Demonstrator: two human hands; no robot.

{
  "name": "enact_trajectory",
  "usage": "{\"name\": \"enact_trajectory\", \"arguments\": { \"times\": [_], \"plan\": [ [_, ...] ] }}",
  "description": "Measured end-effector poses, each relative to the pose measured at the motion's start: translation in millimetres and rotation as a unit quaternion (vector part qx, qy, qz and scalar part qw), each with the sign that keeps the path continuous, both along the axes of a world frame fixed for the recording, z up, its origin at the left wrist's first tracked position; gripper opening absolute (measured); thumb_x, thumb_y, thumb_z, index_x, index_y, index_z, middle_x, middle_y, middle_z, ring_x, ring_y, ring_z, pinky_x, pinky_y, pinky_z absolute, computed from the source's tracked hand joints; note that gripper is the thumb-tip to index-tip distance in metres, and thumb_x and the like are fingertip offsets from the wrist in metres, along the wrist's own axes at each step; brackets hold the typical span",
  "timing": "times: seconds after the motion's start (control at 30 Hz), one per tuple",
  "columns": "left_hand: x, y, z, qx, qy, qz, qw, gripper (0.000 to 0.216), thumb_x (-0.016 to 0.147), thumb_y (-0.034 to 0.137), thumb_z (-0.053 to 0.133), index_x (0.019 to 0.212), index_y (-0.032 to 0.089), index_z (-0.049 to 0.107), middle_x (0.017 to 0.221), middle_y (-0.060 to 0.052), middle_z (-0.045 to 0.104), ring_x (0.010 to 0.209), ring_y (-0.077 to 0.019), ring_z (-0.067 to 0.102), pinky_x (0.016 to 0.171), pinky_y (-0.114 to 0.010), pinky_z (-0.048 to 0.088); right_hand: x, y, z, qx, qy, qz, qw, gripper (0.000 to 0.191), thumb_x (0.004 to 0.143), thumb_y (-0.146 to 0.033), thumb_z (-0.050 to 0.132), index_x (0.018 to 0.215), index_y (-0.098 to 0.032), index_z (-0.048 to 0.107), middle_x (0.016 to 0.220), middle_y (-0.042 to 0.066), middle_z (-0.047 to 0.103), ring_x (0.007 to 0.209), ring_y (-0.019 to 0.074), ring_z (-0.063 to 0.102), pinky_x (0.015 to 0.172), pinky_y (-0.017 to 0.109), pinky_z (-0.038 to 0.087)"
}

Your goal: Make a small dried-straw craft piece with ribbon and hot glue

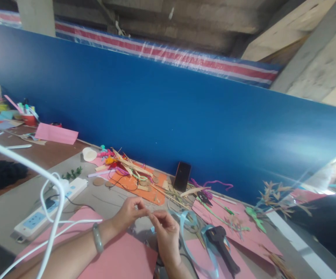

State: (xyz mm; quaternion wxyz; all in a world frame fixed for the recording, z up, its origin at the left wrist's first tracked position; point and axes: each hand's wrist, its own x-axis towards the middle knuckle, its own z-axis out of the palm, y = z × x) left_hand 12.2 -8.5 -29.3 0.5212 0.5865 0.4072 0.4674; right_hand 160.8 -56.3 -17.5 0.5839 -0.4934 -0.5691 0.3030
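My left hand (131, 213), with a greenish bangle (97, 237) on its wrist, is closed in a pinch. Its fingertips meet those of my right hand (167, 231), which is pinched as well. Whatever lies between the fingertips is too small to make out. Both hands are above the table, over the edge of a pink paper sheet (124, 254). Just right of my right hand curls a light blue ribbon (185, 232). Farther right, a black glue gun (222, 250) rests on pink paper.
A white power strip (48, 211) and a white cable (54, 182) are at the left. Craft scraps cover orange paper (133, 185) at the back. A dark phone (182, 176) leans against the blue partition (168, 116). Dried leaves (275, 195) stand at the right.
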Motion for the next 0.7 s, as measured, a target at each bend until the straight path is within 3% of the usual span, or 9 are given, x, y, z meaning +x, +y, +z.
{"name": "enact_trajectory", "arguments": {
  "times": [0.33,0.7],
  "plan": [
    [-7,1,8.6,0.005,0.023,0.001,1.0,0.031,0.065,0.042,0.074,0.06,0.017,0.057,0.044,0.007,0.046,0.042,-0.0094,0.046,0.043,-0.02,0.033,0,0,-2.9,0.032,-0.035,-0.017,0.999,0.023,0.074,-0.036,0.074,0.064,-0.018,0.065,0.061,0.001,0.062,0.058,0.015,0.053,0.057,0.027,0.043],
    [-6,0,12.8,0.012,0.015,0.01,1.0,0.032,0.061,0.042,0.078,0.06,0.016,0.059,0.049,0.005,0.049,0.043,-0.0083,0.045,0.041,-0.019,0.034,5,3,-1.3,0.004,-0.06,0.009,0.998,0.024,0.076,-0.039,0.071,0.068,-0.017,0.067,0.06,0.001,0.062,0.055,0.0137,0.051,0.054,0.026,0.043]
  ]
}}
